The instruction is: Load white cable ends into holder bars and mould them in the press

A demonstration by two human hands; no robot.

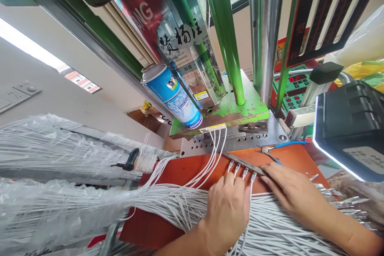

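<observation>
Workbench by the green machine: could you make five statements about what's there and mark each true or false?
1. The spray can stands on the green plate. True.
2. The right hand grips the pliers. False; they lie beyond it on the orange board.
3. The left hand holds white cables near the metal bar. True.
4. The right hand is clear of the metal bar. False; it touches one end.

Mat'l/finish: pillar (265, 28) bare metal, polished, glossy. Press plate (249, 108) metal, green paint chipped, rough. Can (172, 96) smooth, glossy. Bench top (156, 224) smooth, semi-matt. Cables (186, 204) white plastic-look. Wrap (54, 144) clear plastic, wrinkled, shiny.
</observation>
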